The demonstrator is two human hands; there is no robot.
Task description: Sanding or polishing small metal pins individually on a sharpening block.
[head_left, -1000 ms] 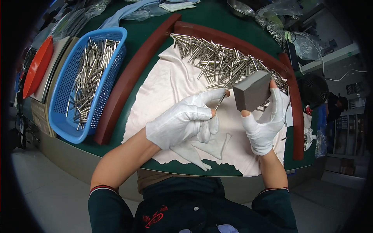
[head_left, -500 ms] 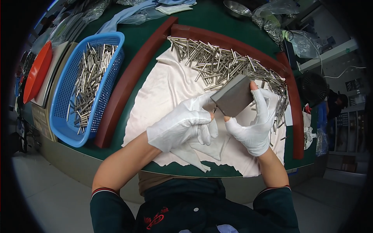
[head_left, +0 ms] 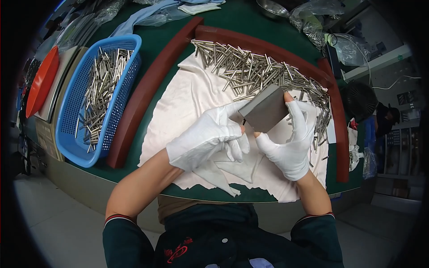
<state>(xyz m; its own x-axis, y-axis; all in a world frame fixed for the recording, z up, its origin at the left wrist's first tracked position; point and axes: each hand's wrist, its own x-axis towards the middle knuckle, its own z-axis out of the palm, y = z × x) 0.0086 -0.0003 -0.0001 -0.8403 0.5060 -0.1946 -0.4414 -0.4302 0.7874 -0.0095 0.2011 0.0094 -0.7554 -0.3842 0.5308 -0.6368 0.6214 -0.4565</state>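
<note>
A flat dark grey block [head_left: 267,109] is tilted above the cloth. My right hand [head_left: 292,149], in a white glove with bare fingertips showing, grips it at its right side and lower corner. My left hand [head_left: 208,136], gloved the same way, is closed at the block's left edge. By its thumb a small thin dark piece shows against the block; what the fingers hold is mostly hidden. Beyond both hands, many loose metal pins [head_left: 250,71] are heaped on the pale pink cloth [head_left: 172,111].
Dark red wooden bars [head_left: 154,94] frame the cloth on the green table [head_left: 237,18]. A blue perforated basket [head_left: 118,100] of pins stands left, beside a red tray [head_left: 42,82]. At the back are a metal bowl [head_left: 271,8] and plastic bags [head_left: 308,27]. Another person [head_left: 386,116] is far right.
Both hands and the block have shifted slightly to the left in the picture, with the grip unchanged. The surroundings have shifted slightly too.
</note>
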